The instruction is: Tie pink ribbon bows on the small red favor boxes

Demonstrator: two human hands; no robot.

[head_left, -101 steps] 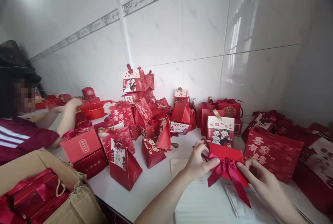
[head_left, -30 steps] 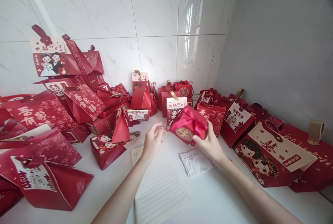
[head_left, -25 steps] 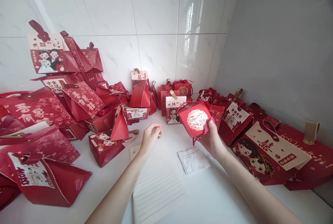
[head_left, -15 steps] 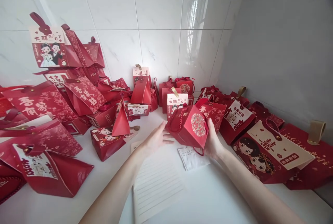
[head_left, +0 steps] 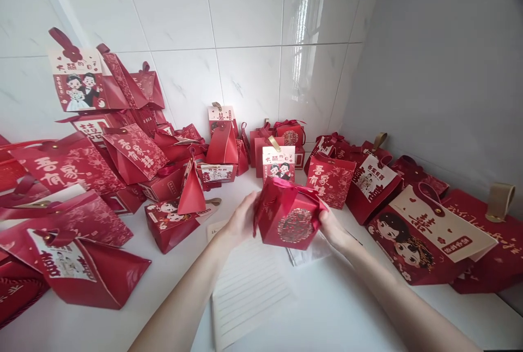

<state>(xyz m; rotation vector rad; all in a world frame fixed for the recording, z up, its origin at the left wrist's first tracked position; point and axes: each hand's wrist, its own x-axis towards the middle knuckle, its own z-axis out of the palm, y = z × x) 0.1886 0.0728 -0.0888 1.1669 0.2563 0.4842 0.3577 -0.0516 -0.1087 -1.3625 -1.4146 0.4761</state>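
Observation:
Between my two hands is a red gift box (head_left: 295, 225) with a round gold emblem on its front and a red ribbon on top. My left hand (head_left: 244, 218) is closed against its left side, the fingertips partly hidden behind the box. At the right side, my right hand (head_left: 333, 226) grips the box near the ribbon's end. The box is held above the white table, over a lined notepad (head_left: 249, 292) and a small white packet (head_left: 308, 253) that it partly covers.
Many red gift boxes are piled on the left, including a tent-shaped box (head_left: 92, 270). More stand along the wall and on the right, among them a box with a cartoon couple (head_left: 425, 237). A box with a gold strap (head_left: 278, 161) stands just behind the held one.
The held box has been turned more upright, so its ribboned top shows and its emblem faces me. My left hand, apart from it before, now touches its left side.

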